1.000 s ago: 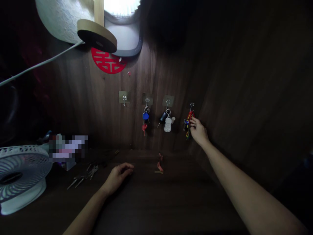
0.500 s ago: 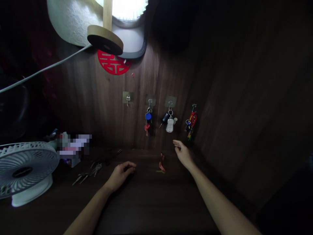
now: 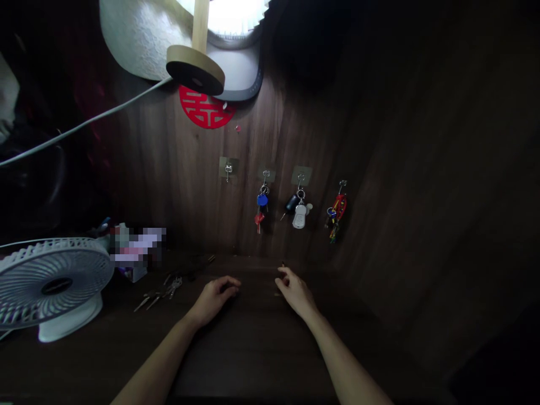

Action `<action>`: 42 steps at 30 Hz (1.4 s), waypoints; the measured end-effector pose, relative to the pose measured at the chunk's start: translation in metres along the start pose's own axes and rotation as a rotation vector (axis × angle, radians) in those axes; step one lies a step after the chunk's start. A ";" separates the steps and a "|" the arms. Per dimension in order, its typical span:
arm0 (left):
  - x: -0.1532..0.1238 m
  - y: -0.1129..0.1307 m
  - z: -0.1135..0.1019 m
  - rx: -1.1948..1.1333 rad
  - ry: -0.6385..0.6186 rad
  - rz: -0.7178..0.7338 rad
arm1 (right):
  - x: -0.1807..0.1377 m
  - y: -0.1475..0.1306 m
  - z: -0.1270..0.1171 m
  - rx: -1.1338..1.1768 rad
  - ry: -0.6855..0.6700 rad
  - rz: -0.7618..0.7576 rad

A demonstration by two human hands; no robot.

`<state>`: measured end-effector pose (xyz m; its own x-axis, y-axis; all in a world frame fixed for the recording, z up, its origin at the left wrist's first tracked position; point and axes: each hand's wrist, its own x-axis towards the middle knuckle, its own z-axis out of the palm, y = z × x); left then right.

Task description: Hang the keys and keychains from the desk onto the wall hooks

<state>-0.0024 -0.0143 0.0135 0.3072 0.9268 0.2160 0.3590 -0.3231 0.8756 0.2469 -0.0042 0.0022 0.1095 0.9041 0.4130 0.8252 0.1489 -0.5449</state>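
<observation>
My right hand rests at the back of the dark wooden desk, fingers curled down over the spot where a small red-tagged key item lay. That item is hidden, apart from a tiny dark tip above the fingers. My left hand lies loosely curled on the desk, holding nothing, with a bunch of loose metal keys to its left. Three key bunches hang on the wall: a blue-tagged bunch, a bunch with a white fob, and a red-corded bunch. An empty adhesive hook is to their left.
A white desk fan stands at the left, with a pixelated object behind it. Above are a lamp with a wooden stem, a red paper emblem on the wood-panelled wall, and a grey cable.
My right hand has come down from the red-corded key bunch to the desk and now covers the small red item. My left hand stays nearly still, and the view has drifted slightly.
</observation>
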 end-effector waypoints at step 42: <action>0.001 -0.017 0.009 0.422 0.184 0.206 | -0.024 -0.040 0.021 0.384 -0.131 -0.383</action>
<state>-0.0007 -0.0098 -0.0046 0.2626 0.8418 0.4715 0.6438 -0.5169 0.5642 0.1994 -0.0232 -0.0008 -0.2486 0.7957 0.5524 0.5290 0.5892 -0.6107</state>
